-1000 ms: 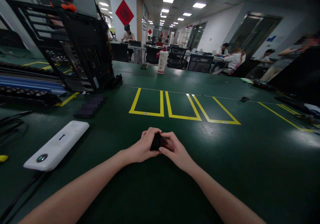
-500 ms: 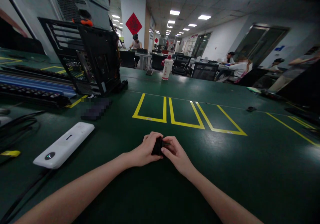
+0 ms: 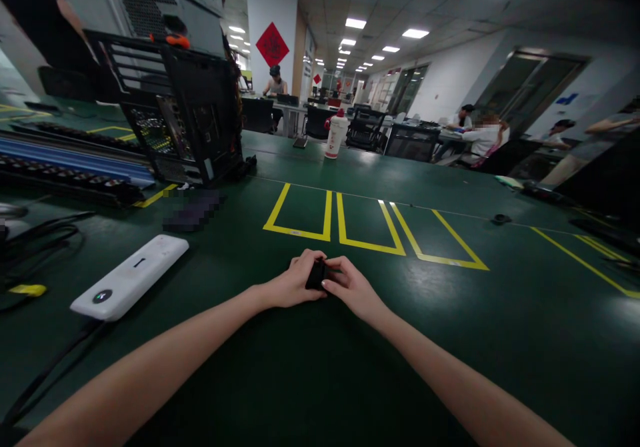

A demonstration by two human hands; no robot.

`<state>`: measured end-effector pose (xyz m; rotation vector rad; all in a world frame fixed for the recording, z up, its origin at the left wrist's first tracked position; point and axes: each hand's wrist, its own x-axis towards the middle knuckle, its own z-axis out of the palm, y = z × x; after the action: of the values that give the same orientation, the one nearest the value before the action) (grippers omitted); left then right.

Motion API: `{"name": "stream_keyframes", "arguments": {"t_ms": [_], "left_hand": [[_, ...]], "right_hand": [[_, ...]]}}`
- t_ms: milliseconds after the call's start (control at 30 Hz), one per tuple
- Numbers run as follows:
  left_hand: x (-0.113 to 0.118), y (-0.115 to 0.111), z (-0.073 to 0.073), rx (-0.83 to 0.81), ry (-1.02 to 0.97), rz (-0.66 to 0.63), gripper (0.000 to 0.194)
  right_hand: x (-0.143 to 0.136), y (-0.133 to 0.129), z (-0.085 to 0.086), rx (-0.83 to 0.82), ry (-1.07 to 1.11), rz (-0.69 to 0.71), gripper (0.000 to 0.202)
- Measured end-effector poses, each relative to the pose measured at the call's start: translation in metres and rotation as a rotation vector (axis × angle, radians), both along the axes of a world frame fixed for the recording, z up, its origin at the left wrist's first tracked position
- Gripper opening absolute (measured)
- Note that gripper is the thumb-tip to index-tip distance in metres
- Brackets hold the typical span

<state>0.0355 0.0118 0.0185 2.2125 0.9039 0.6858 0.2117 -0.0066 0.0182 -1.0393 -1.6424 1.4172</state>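
Observation:
A small black object (image 3: 316, 275) is between my hands, low over the green table (image 3: 380, 360), on the near side of the yellow tape outlines (image 3: 373, 248). My left hand (image 3: 296, 280) grips it from the left, thumb below and fingers above. On its right side, my right hand (image 3: 354, 290) has thumb and fingertips bent around its edge. The inner side of the right fingers is partly in shadow, so the exact contact is hard to see.
A white power bank (image 3: 133, 277) with a black cable lies at the left, near a dark pixelated item (image 3: 193, 211). Behind them stands an open black computer case (image 3: 185, 114). A white bottle (image 3: 335, 136) stands at the far edge. People sit beyond.
The view has shifted slightly, and both hands appear a little higher in it, still around the black object. At the far left, more of a person in dark clothes shows.

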Motion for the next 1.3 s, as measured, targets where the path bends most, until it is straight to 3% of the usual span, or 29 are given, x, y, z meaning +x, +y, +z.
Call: {"name": "stream_keyframes", "arguments": {"t_ms": [100, 233, 500, 767, 967, 1133, 1300], "left_hand": [[0.000, -0.001, 0.003, -0.033, 0.007, -0.003, 0.056], [0.000, -0.001, 0.004, -0.043, 0.014, -0.011, 0.055], [0.004, 0.012, -0.010, -0.065, 0.027, 0.013, 0.060], [0.001, 0.004, -0.002, -0.065, 0.004, -0.004, 0.058], [-0.002, 0.002, -0.002, -0.058, -0.013, -0.011, 0.057], [-0.003, -0.001, 0.007, -0.110, 0.010, -0.032, 0.057], [-0.004, -0.001, 0.010, -0.155, 0.009, -0.035, 0.056]], "right_hand": [[0.001, -0.002, 0.000, -0.007, 0.030, 0.033, 0.028], [-0.002, -0.008, -0.006, -0.002, 0.049, -0.044, 0.020], [-0.006, -0.007, -0.009, 0.057, 0.041, -0.128, 0.021], [-0.007, -0.007, -0.015, 0.059, -0.027, -0.153, 0.033], [-0.006, -0.008, -0.011, 0.065, 0.013, -0.096, 0.031], [-0.006, -0.007, -0.014, 0.059, 0.040, -0.162, 0.019], [-0.005, -0.006, -0.015, 0.045, 0.072, -0.124, 0.021]]}}
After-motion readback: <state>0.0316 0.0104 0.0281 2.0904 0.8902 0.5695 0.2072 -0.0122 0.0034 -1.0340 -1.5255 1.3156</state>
